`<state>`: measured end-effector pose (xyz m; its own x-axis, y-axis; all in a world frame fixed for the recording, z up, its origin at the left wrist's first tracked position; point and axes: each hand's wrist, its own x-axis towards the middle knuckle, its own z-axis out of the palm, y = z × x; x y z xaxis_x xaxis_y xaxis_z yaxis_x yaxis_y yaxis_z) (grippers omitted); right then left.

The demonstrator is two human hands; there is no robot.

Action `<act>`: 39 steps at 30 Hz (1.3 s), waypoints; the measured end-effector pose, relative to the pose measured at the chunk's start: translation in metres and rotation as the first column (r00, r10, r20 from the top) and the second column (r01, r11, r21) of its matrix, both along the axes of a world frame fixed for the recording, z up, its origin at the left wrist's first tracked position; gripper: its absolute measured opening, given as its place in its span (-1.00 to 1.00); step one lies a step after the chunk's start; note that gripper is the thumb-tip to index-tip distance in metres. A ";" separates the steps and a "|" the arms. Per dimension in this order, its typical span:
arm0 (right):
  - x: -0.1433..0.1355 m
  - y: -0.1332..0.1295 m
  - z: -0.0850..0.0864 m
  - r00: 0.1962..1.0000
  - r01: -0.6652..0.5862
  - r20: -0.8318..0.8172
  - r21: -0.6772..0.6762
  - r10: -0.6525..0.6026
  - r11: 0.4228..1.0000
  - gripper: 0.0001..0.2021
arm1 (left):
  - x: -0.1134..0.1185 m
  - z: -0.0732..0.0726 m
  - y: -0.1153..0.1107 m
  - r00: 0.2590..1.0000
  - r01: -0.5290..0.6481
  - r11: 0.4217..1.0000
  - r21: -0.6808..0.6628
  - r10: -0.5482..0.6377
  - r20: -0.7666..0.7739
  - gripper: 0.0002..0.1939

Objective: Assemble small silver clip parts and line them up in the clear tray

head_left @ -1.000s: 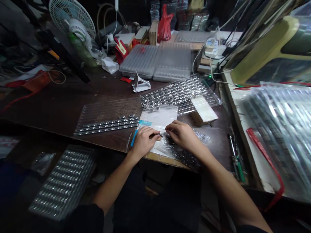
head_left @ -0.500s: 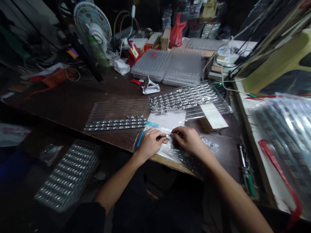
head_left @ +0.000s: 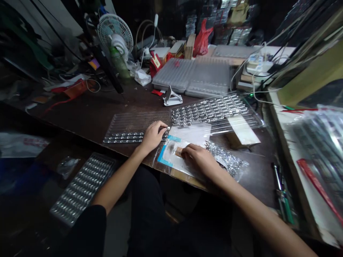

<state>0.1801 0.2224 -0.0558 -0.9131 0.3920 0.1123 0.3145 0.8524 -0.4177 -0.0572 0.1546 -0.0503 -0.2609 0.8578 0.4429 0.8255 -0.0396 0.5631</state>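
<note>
My left hand (head_left: 153, 137) is pinched on a small shiny metal part (head_left: 168, 128) at the right end of the left clear tray (head_left: 139, 119). Rows of similar parts fill the near grooves of that tray. My right hand (head_left: 199, 159) has its fingers bent and pressed together at a small brown block (head_left: 178, 151); what they hold, if anything, is hidden. The block lies on a white and blue plastic bag (head_left: 166, 157). Beside my right hand is a heap of small metal parts (head_left: 233, 162). A second clear tray (head_left: 219, 129), partly filled with metal parts, slants behind.
A white box (head_left: 243, 130) props the slanted tray. Farther back are a white folding stand (head_left: 173, 98), stacked clear trays (head_left: 209, 73) and a fan (head_left: 115, 34). Green-handled tools (head_left: 287, 210) lie at the right. Filled trays (head_left: 83, 189) are stacked below the table's left edge.
My left hand has moved left and away from me with the metal part, from beside the right hand to the left tray. The right hand has shifted slightly down and left. The camera view has shifted.
</note>
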 end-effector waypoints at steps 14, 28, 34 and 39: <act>0.015 0.007 0.017 0.994 0.080 0.071 0.081 -0.086 0.993 -0.75 | -0.028 -0.009 0.001 0.963 -0.129 0.979 -0.160 0.085 -0.254 -0.91; 0.030 0.019 0.016 0.982 0.138 0.131 -0.014 -0.135 0.990 -0.86 | 0.032 0.007 0.061 0.959 -0.020 0.986 -0.164 -0.027 -0.281 -0.91; 0.024 0.013 0.022 0.981 0.085 0.179 -0.026 -0.079 0.996 -0.84 | 0.036 0.006 0.063 0.975 0.003 0.993 -0.114 -0.028 -0.221 -0.95; 0.022 0.007 0.023 0.982 0.093 0.166 -0.018 -0.089 0.996 -0.85 | 0.044 0.011 0.018 0.986 0.114 0.993 0.013 -0.115 0.123 -0.86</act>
<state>0.2025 0.2292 -0.0325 -0.8787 0.4750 -0.0475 0.4565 0.8069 -0.3748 -0.0129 0.1726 -0.0398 -0.2140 0.8826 0.4185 0.7398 -0.1333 0.6595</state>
